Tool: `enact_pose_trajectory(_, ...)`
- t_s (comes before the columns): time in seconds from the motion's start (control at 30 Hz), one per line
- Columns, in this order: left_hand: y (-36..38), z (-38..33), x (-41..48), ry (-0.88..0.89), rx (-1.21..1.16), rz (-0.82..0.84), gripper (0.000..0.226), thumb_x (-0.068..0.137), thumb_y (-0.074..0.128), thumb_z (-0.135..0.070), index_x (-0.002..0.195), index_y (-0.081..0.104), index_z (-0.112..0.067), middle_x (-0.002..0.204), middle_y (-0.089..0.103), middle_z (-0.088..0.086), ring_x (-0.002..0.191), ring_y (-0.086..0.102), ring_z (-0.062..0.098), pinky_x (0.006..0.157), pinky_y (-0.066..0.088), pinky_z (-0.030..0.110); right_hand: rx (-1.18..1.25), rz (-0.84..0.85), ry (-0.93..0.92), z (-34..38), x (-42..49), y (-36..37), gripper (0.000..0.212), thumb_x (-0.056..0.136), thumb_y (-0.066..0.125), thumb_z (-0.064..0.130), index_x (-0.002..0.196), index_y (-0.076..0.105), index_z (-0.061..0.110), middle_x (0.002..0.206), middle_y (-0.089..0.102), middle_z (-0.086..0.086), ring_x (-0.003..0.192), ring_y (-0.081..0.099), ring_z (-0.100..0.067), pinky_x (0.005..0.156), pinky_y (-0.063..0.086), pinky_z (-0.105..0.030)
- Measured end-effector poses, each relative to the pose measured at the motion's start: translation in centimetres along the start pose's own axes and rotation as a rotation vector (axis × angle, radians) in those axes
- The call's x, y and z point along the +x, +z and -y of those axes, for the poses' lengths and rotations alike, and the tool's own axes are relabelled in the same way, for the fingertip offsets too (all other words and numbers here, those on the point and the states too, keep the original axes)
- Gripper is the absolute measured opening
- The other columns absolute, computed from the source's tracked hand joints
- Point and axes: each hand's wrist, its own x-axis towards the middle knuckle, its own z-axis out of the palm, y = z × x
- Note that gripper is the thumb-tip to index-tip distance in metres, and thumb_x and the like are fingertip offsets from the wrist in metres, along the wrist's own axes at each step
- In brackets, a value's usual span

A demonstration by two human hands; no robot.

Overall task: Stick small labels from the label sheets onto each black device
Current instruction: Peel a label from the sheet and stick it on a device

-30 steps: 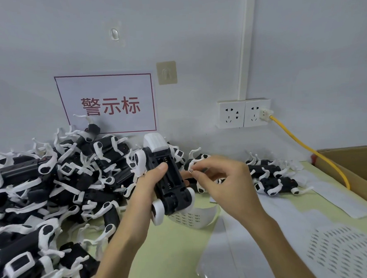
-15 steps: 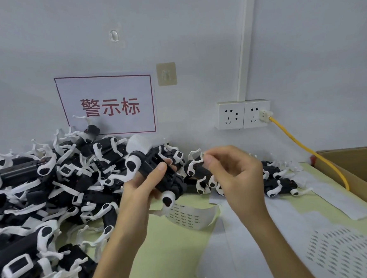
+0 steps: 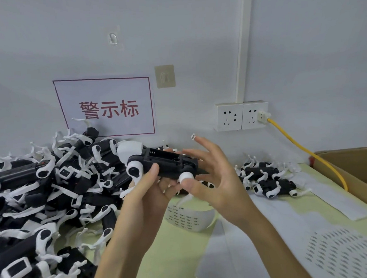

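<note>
Black device (image 3: 169, 166) now lies level in my left hand (image 3: 147, 192), fingers curled round it and its open bay turned up; a second ago it stood on end. My right hand (image 3: 215, 180) has spread open, a small label (image 3: 193, 136) clinging to one raised fingertip, thumb touching the device's white end. With the label off its sheet (image 3: 189, 219), I judge pressing it on comes next.

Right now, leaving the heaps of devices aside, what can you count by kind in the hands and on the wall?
Black device gripped by the left hand: 1
Small label on a right hand fingertip: 1
Wall sockets: 2
Yellow cable: 1
Red-bordered sign: 1
Total: 6
</note>
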Motion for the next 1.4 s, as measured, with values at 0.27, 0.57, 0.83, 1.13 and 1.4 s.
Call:
enact_pose_trajectory(0.27,2.3,2.0,-0.2,0.095,-0.246,-0.252,0.020,0.080,0.075,-0.027,0.090,0.074,-0.010,0.081,0.069,0.000,0.076,0.067,0.010,0.076,0.059,0.023,0.035,-0.212,-0.002,0.4,0.3,1.1,0.052,0.081,0.076,0.030,0.131,0.060,0.035,0.119,0.070,0.010,0.115,0.064,-0.008,0.095,0.054,-0.039)
enact_pose_trajectory(0.57,2.5,1.9,-0.4,0.086,-0.371,-0.182,0.023,0.095,0.059,-0.029,0.086,0.077,-0.017,0.091,0.070,-0.002,0.102,0.070,0.016,0.086,0.060,0.031,1.075,-0.037,0.353,2.8,-1.0,3.4,0.059,0.060,0.057,0.003,0.117,0.074,0.005,0.056,0.044,-0.003,0.041,0.030,-0.009,0.034,0.029,-0.018)
enact_pose_trajectory(0.83,2.7,1.4,-1.3,-0.061,-0.260,-0.119,0.034,0.092,0.062,-0.049,0.086,0.079,-0.020,0.095,0.074,0.003,0.090,0.075,0.014,0.070,0.061,0.025,1.144,0.066,0.485,3.3,-2.2,5.9,0.059,0.064,0.057,0.009,0.120,0.075,0.011,0.053,0.039,-0.002,0.041,0.027,-0.008,0.032,0.024,-0.017)
enact_pose_trajectory(1.13,3.2,1.2,-1.3,-0.060,-0.261,-0.229,0.025,0.082,0.071,-0.044,0.065,0.072,-0.026,0.082,0.063,0.000,0.071,0.066,0.007,0.057,0.054,0.017,1.192,0.027,0.519,3.2,-2.4,6.6,0.060,0.064,0.060,0.010,0.122,0.074,0.014,0.053,0.037,-0.003,0.042,0.025,-0.009,0.034,0.021,-0.018)
enact_pose_trajectory(1.4,3.3,1.2,-1.3,-0.035,-0.254,-0.256,0.023,0.078,0.077,-0.042,0.064,0.066,-0.027,0.075,0.058,-0.001,0.059,0.058,0.010,0.052,0.050,0.019,1.210,0.013,0.518,3.0,-2.5,6.7,0.060,0.065,0.059,0.010,0.123,0.074,0.013,0.053,0.036,-0.003,0.042,0.024,-0.010,0.034,0.021,-0.018)
